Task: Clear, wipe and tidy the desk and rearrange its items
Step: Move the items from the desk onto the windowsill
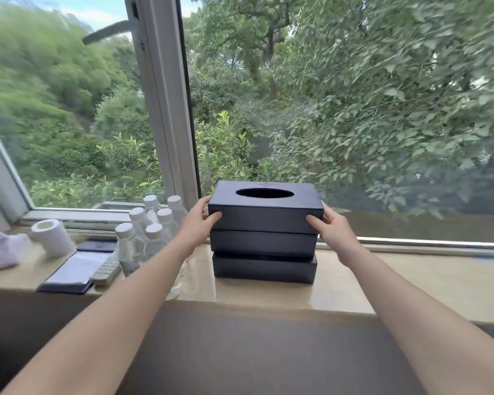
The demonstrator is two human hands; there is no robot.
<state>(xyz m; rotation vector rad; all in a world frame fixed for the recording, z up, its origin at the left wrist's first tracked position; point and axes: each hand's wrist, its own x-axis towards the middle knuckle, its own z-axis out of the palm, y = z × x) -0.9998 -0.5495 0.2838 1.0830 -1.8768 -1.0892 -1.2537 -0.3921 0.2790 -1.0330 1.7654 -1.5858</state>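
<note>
The black tissue box (pixel 264 220), its oval opening facing up, sits on top of a stack on the pale stone window ledge (pixel 411 280), with two more black box layers (pixel 264 267) directly under it. The left hand (pixel 198 220) has its grip on the box's left end, thumb on the front face and fingers round the side. The right hand (pixel 330 226) has the same grip on its right end. Just left of the box, behind the left forearm, stands a cluster of clear bottles with white caps (pixel 154 231). Further left of the box lie a grey remote (pixel 106 269), an open dark folder with a white pad (pixel 74 270), a white paper roll (pixel 52 236) and a crumpled white cloth (pixel 0 250). Behind the box is the window (pixel 382 109).
</note>
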